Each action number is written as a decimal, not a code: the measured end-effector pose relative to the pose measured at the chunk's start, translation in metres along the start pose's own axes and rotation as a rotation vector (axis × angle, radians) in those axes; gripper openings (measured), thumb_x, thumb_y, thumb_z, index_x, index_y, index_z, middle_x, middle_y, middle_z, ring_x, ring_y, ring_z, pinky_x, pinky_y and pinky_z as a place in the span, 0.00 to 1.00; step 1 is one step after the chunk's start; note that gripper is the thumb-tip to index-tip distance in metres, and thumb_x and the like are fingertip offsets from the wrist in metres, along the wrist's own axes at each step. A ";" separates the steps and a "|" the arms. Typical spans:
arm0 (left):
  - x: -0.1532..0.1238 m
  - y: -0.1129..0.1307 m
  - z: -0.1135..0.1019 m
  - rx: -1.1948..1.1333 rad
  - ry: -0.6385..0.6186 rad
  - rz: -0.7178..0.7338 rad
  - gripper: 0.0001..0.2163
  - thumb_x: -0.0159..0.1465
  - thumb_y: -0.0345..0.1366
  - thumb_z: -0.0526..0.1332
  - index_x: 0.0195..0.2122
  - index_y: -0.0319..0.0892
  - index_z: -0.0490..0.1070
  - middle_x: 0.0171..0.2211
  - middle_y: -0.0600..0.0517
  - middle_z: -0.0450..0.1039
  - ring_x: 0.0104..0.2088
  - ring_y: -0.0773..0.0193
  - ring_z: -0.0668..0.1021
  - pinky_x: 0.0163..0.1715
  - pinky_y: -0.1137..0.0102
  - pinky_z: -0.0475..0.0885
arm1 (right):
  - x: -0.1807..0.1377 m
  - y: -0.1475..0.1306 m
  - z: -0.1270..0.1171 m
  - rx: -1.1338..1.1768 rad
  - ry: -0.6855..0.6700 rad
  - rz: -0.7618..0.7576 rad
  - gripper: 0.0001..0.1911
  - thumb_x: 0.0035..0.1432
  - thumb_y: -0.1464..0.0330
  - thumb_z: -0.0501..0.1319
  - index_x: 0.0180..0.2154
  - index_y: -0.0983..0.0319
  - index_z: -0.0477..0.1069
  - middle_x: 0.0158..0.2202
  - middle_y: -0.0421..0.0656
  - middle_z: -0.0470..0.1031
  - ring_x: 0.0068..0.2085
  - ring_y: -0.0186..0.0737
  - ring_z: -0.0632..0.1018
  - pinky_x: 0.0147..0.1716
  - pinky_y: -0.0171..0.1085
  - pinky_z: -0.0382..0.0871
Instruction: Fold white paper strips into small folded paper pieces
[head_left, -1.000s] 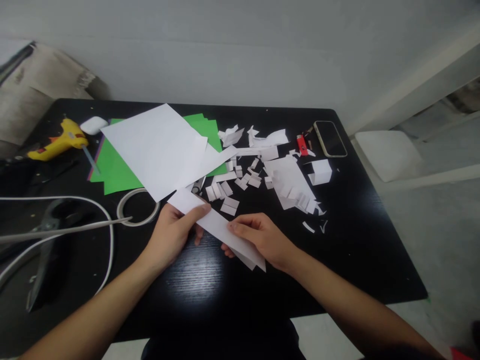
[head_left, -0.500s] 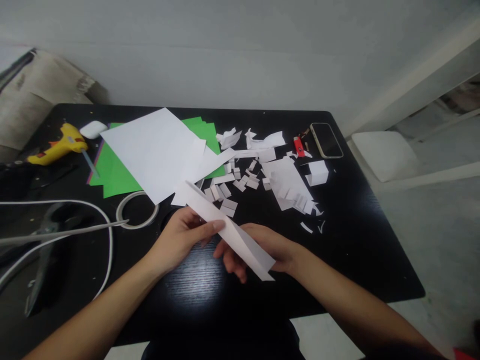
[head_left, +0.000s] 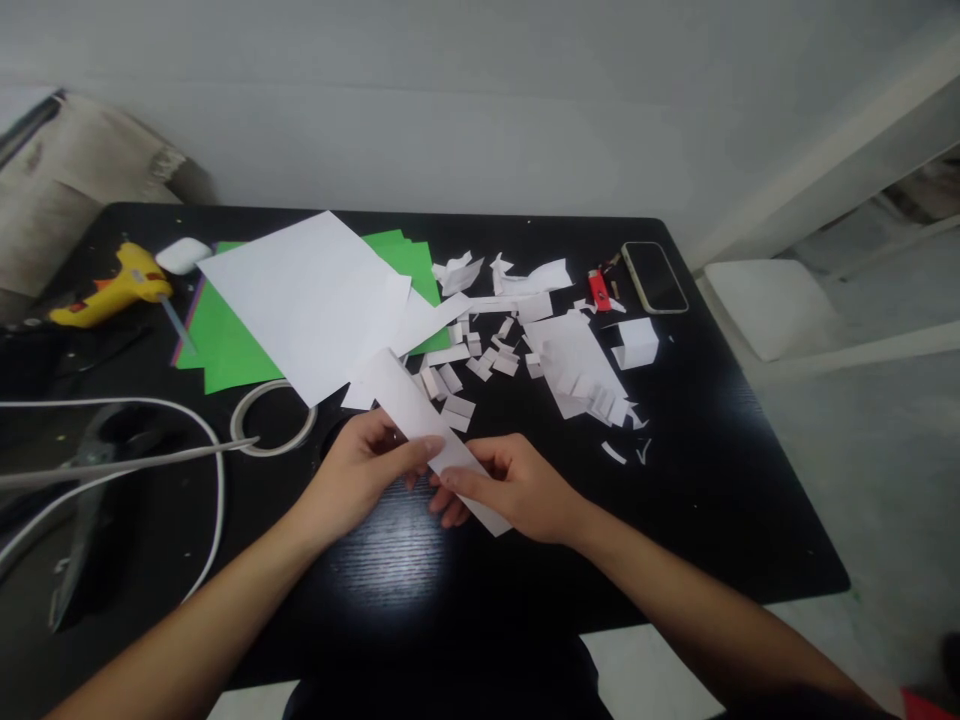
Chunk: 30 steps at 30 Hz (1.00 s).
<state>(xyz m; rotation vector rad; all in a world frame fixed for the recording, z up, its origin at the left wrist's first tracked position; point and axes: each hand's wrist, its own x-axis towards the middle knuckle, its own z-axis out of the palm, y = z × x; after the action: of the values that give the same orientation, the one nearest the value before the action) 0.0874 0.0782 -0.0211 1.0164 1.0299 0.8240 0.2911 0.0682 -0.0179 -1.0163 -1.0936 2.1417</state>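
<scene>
One white paper strip (head_left: 409, 402) in the grasp of left hand (head_left: 367, 465) and right hand (head_left: 517, 490) alike, raised over the bench (head_left: 697, 560) on the near right of the big white sheet (head_left: 307, 310). With the left, gripping around mid-length, thumb on the upper face, fingers curled beneath; with the right, pinching closer to the low end, thumb likewise on top. Thumb tips just beside each other. Far end of the strip angled toward the big white sheet, overlapping its near right edge in view; impossible to tell whether touching.

Judging by the grip, at a step of shaping the strip by hand, perhaps pressing or smoothing a fold; one layer or two, impossible to tell. For the next move, probably called for: lined-up edges, a steady hold with the left, even thumb pressure with the right, no buckling of the thin paper.

Under the big white sheet, green sheets (head_left: 229, 350); to its left, a yellow glue gun (head_left: 124, 285); by its near corner, a white ring (head_left: 235, 412); to its right, small cut pieces (head_left: 457, 412) of paper, and farther right, a red lighter (head_left: 599, 290) near a phone (head_left: 656, 278).
</scene>
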 end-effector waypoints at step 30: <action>-0.001 0.002 0.002 0.190 0.079 -0.035 0.11 0.61 0.40 0.71 0.26 0.39 0.78 0.20 0.54 0.75 0.20 0.68 0.74 0.21 0.75 0.69 | -0.001 0.000 -0.001 -0.033 0.067 -0.076 0.15 0.64 0.59 0.67 0.35 0.66 0.80 0.33 0.45 0.83 0.26 0.33 0.80 0.29 0.33 0.77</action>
<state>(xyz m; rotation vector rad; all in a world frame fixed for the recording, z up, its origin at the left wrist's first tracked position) 0.0892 0.0776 -0.0181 1.1298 1.2077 0.7527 0.2931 0.0680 -0.0176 -1.0370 -1.1217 2.0212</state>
